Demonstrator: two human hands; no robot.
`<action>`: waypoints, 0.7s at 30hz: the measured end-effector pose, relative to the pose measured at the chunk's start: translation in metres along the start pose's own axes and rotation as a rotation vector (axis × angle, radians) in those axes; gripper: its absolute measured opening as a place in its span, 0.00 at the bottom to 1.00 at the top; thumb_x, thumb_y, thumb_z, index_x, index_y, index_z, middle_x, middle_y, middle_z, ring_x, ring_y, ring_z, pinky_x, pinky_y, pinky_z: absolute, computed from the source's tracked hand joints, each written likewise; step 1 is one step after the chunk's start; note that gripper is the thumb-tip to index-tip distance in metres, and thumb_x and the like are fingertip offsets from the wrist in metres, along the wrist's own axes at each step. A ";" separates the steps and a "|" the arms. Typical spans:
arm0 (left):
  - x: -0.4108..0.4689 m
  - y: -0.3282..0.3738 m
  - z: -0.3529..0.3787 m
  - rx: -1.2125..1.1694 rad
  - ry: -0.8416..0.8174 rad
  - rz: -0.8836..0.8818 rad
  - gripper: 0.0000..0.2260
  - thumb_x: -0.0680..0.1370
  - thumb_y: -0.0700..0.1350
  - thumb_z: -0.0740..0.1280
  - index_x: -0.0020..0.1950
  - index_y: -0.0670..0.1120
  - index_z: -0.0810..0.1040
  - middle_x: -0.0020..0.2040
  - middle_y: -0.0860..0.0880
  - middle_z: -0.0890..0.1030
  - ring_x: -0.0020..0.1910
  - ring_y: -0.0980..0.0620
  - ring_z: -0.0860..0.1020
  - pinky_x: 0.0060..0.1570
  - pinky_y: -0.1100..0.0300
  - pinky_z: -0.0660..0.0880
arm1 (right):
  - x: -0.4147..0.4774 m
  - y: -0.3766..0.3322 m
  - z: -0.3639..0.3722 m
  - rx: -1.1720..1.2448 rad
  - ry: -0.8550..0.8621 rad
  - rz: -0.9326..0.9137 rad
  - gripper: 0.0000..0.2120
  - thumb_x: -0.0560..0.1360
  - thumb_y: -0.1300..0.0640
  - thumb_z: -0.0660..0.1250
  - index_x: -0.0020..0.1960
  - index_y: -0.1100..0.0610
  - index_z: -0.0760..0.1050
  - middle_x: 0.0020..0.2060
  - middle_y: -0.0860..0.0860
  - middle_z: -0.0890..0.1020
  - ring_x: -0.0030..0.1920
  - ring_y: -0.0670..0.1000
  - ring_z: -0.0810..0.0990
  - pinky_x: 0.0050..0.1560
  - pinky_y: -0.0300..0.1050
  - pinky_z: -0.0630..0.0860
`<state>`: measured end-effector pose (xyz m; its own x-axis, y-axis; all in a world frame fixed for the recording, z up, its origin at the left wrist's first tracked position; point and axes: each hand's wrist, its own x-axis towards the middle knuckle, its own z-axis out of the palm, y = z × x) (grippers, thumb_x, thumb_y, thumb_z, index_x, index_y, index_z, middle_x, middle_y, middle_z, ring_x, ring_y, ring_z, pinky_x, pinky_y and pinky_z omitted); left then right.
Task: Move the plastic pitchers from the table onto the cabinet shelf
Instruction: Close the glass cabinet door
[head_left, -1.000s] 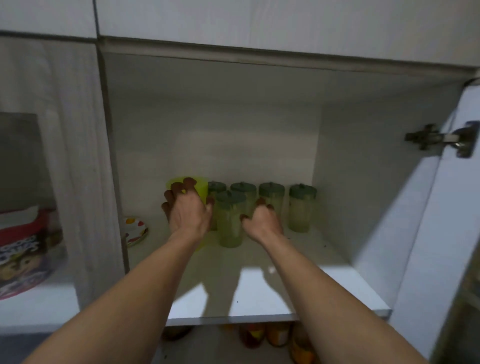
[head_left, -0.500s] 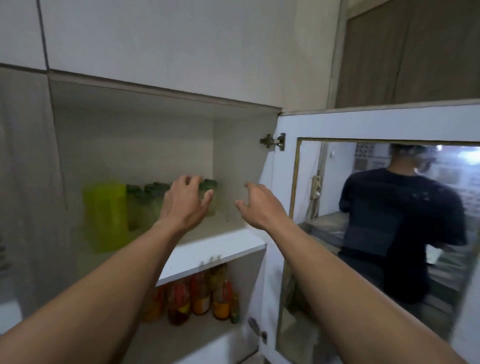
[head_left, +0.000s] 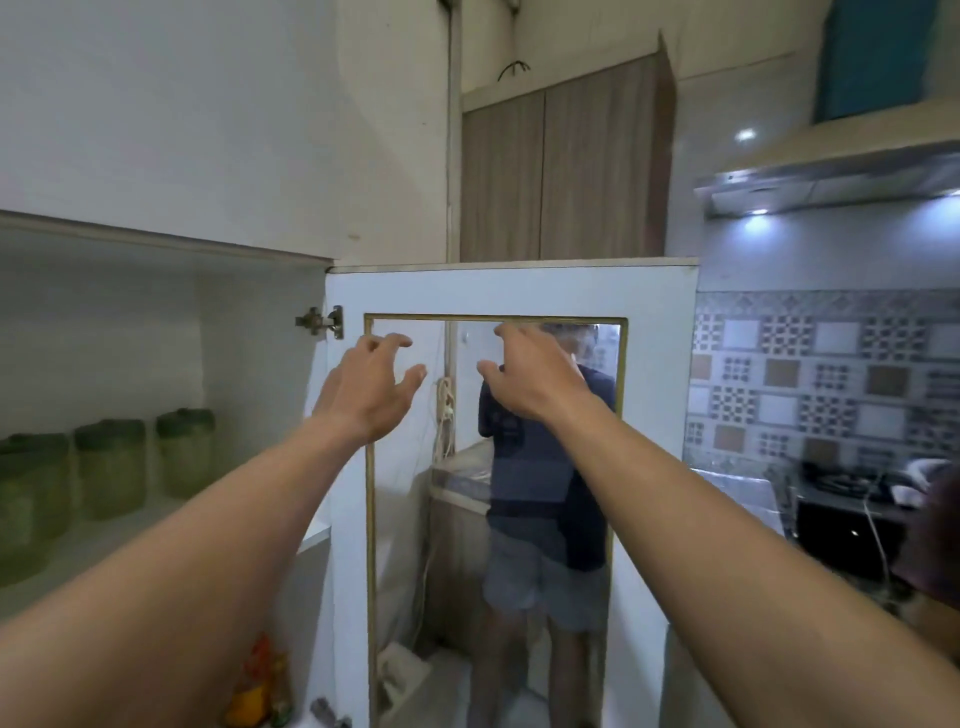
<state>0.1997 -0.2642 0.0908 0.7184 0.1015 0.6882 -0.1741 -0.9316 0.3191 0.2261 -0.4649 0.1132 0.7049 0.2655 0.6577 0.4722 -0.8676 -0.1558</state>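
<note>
Several pale green plastic pitchers with dark green lids (head_left: 111, 467) stand in a row on the white cabinet shelf (head_left: 93, 540) at the far left. My left hand (head_left: 371, 387) and my right hand (head_left: 530, 371) are both raised in front of the open cabinet door (head_left: 654, 364), away from the shelf. Each hand has its fingers spread and curled, and each holds nothing. No table shows in this view.
The glass panel of the door (head_left: 493, 467) shows a person in a dark shirt. A hinge (head_left: 322, 322) sits at the door's upper left. Bottles (head_left: 260, 686) stand on the lower shelf. A stove (head_left: 852, 483), a range hood and a tiled wall fill the right.
My view has swung right, off the shelf. Both hands have left the pitchers and moved right, in front of the open door. The yellow-green pitcher is out of view.
</note>
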 end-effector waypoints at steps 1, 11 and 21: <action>0.007 0.014 0.008 -0.008 -0.006 0.015 0.22 0.80 0.57 0.59 0.72 0.52 0.67 0.72 0.45 0.68 0.66 0.43 0.73 0.63 0.47 0.70 | 0.002 0.014 -0.007 -0.024 0.019 0.007 0.24 0.80 0.48 0.61 0.73 0.58 0.67 0.68 0.59 0.74 0.67 0.62 0.74 0.64 0.60 0.74; 0.090 0.148 0.081 -0.085 0.059 0.152 0.22 0.81 0.56 0.59 0.74 0.51 0.65 0.75 0.45 0.65 0.65 0.43 0.75 0.62 0.45 0.72 | 0.037 0.141 -0.089 -0.334 0.277 0.063 0.23 0.79 0.49 0.60 0.70 0.58 0.68 0.71 0.60 0.69 0.74 0.62 0.62 0.70 0.63 0.64; 0.152 0.205 0.118 0.024 0.074 0.261 0.23 0.83 0.54 0.49 0.79 0.51 0.58 0.79 0.42 0.58 0.77 0.40 0.57 0.70 0.33 0.58 | 0.064 0.208 -0.109 -0.207 0.181 0.172 0.15 0.81 0.55 0.54 0.62 0.61 0.71 0.63 0.59 0.74 0.65 0.61 0.68 0.64 0.62 0.68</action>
<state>0.3522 -0.4811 0.1840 0.5997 -0.1191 0.7913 -0.3307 -0.9374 0.1095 0.3123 -0.6743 0.2029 0.6506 0.0444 0.7581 0.2235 -0.9653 -0.1353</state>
